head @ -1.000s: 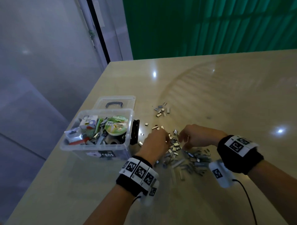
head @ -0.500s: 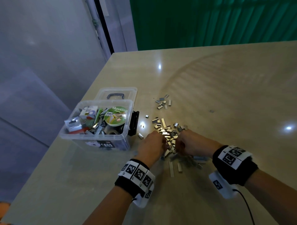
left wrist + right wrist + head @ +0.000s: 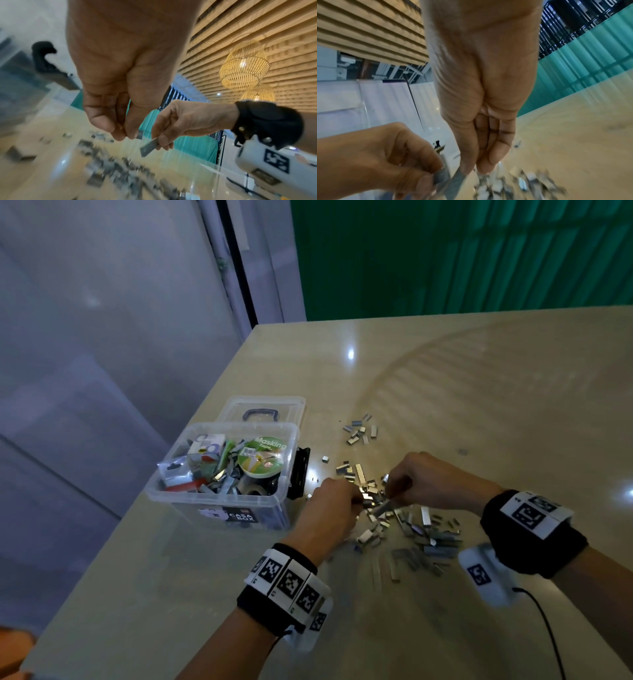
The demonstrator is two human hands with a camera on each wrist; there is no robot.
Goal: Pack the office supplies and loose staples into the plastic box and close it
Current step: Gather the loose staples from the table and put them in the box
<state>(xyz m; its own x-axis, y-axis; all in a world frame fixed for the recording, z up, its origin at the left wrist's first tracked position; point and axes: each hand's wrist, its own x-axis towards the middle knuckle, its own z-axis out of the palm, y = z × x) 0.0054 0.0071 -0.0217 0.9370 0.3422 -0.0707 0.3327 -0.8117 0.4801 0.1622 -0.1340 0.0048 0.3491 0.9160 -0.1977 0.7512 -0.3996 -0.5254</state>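
The clear plastic box [image 3: 219, 510] stands open on the table's left, filled with a masking tape roll [image 3: 262, 460] and other supplies. Its lid [image 3: 263, 409] hangs back behind it. Loose staple strips [image 3: 416, 534] lie heaped to the right of the box, and a smaller cluster of staples [image 3: 359, 431] lies farther back. Over the heap, my left hand [image 3: 356, 503] pinches a short staple strip [image 3: 139, 134]. Facing it, my right hand [image 3: 390, 494] pinches a longer staple strip [image 3: 149, 146] between thumb and fingers. The two strips nearly touch.
The box's black latch [image 3: 301, 470] sticks out toward the heap. The beige table [image 3: 479, 405] ends at an edge just left of the box, with a drop to the floor. A green partition [image 3: 445, 251] stands behind the table.
Both hands were pressed together low in the heap; now they are slightly apart and raised, each pinching a staple strip. The heap is more spread out toward me.
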